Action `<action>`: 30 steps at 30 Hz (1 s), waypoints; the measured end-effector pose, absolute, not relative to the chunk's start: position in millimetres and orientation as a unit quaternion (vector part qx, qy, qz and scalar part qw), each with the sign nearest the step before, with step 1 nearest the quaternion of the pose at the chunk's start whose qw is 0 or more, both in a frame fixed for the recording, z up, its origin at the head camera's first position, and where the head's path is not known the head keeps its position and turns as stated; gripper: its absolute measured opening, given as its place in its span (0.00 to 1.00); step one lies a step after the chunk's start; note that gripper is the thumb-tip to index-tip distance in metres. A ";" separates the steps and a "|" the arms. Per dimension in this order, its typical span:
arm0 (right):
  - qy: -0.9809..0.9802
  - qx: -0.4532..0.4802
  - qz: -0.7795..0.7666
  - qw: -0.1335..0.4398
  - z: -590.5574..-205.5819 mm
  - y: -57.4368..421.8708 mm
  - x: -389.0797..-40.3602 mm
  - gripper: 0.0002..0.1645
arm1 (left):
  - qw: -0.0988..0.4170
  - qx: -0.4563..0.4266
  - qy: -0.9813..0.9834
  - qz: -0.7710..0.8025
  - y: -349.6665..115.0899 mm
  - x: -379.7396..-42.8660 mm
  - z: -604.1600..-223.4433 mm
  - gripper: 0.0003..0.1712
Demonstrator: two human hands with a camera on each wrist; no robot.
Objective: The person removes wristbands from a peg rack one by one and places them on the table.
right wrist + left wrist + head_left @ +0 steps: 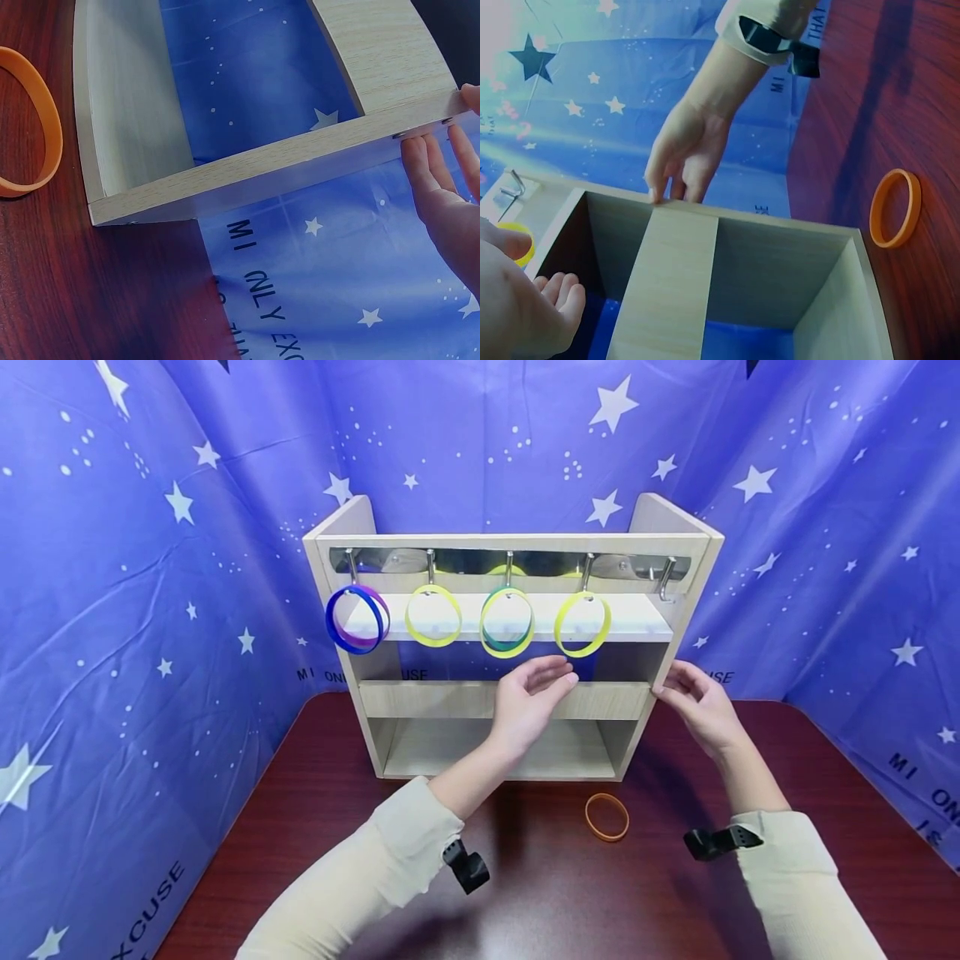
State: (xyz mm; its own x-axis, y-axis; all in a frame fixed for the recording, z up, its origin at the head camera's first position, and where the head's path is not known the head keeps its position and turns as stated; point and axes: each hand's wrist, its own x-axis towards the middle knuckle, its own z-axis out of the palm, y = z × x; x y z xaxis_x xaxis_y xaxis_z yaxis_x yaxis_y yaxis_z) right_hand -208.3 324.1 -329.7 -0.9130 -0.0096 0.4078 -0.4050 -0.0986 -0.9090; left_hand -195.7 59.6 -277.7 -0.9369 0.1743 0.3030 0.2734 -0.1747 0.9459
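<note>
A pale wooden shelf (504, 700) stands upright with a row of metal hooks along its top front. Blue (331, 620) and purple rings hang from the leftmost hook, then a yellow ring (408, 625), then yellow and teal rings (483, 637) together. One more yellow ring (606, 631) hangs on the fourth hook. My left hand (527, 708) hovers in front of the shelf just below the rings, holding nothing, fingers loosely bent. With fingertips on the outer face of the shelf's right side panel (262, 169), my right hand (701, 708) touches it, thumb at the front edge.
An orange ring (607, 817) lies on the dark red wooden table (547, 877), in front of the shelf's right part. The fifth hook (666, 580) is at the far right. A blue star-patterned curtain (487, 452) surrounds the table's back and sides.
</note>
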 end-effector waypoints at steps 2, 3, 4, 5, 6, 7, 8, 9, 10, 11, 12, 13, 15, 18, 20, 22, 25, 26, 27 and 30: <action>-0.656 0.159 0.725 0.137 -329.7 323.8 -208.1 0.24 | 0.045 -0.163 -0.630 -0.758 64.1 -195.6 -276.6 0.17; -0.655 0.160 0.725 0.137 -329.5 323.6 -208.0 0.24 | 0.050 -0.156 -0.625 -0.763 66.2 -195.6 -275.9 0.16; -0.655 0.160 0.725 0.138 -329.4 323.4 -207.9 0.24 | 0.054 -0.150 -0.619 -0.769 68.0 -195.5 -275.1 0.16; -0.656 0.160 0.725 0.138 -329.3 323.3 -207.8 0.24 | 0.058 -0.144 -0.614 -0.774 69.7 -195.4 -274.4 0.16; -0.656 0.160 0.724 0.138 -329.2 323.2 -207.8 0.24 | 0.061 -0.138 -0.610 -0.778 71.1 -195.0 -273.6 0.16; -0.656 0.160 0.724 0.138 -329.1 323.2 -207.9 0.24 | 0.066 -0.135 -0.607 -0.780 72.3 -194.6 -273.0 0.16; -0.656 0.160 0.724 0.139 -328.8 323.0 -207.9 0.24 | 0.070 -0.131 -0.604 -0.783 73.4 -194.5 -272.4 0.16; -0.655 0.161 0.725 0.138 -328.5 322.9 -208.0 0.24 | 0.072 -0.128 -0.601 -0.786 74.3 -194.3 -271.7 0.16; -0.655 0.161 0.725 0.138 -328.2 322.9 -208.1 0.24 | 0.076 -0.126 -0.598 -0.788 75.2 -194.1 -271.3 0.17; -0.654 0.162 0.726 0.139 -327.9 323.0 -208.2 0.24 | 0.078 -0.125 -0.595 -0.790 76.0 -193.8 -270.8 0.17; -0.654 0.163 0.726 0.139 -327.6 323.0 -208.4 0.24 | 0.081 -0.123 -0.592 -0.792 76.7 -193.5 -270.2 0.17; -0.653 0.163 0.726 0.139 -327.3 323.0 -208.5 0.24 | 0.083 -0.123 -0.589 -0.795 77.4 -193.4 -269.7 0.17; -0.654 0.164 0.725 0.139 -326.8 323.3 -208.8 0.24 | 0.085 -0.120 -0.581 -0.800 78.7 -193.0 -268.4 0.17; -0.656 0.162 0.724 0.140 -326.6 323.7 -209.2 0.24 | 0.087 -0.116 -0.574 -0.806 80.2 -192.9 -267.2 0.17; -0.658 0.159 0.723 0.139 -326.8 324.2 -209.4 0.24 | 0.089 -0.113 -0.570 -0.809 81.0 -193.4 -267.1 0.16; -0.663 0.152 0.720 0.139 -327.1 324.5 -209.2 0.24 | 0.090 -0.108 -0.565 -0.813 81.6 -193.9 -267.2 0.16; -0.675 0.140 0.711 0.137 -328.1 325.1 -208.6 0.23 | 0.088 -0.100 -0.556 -0.820 82.3 -194.2 -267.9 0.15; -0.678 0.137 0.709 0.137 -328.4 325.1 -208.4 0.23 | 0.087 -0.097 -0.554 -0.822 82.5 -194.2 -268.3 0.15; -0.680 0.134 0.707 0.137 -328.7 325.1 -208.0 0.23 | 0.087 -0.096 -0.551 -0.825 82.8 -194.1 -268.6 0.15; -0.680 0.133 0.708 0.137 -329.5 324.9 -207.5 0.23 | 0.091 -0.100 -0.534 -0.835 83.8 -194.2 -269.3 0.14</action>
State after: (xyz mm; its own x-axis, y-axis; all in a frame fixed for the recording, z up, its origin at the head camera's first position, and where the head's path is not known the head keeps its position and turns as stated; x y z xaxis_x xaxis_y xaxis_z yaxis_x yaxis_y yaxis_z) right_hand -207.5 324.9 -329.5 -0.9271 0.0131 0.3746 -0.3748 -0.0375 -0.9263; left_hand -194.2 83.8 -269.3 -0.9636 -0.0446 0.2637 0.2581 -0.4130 0.8734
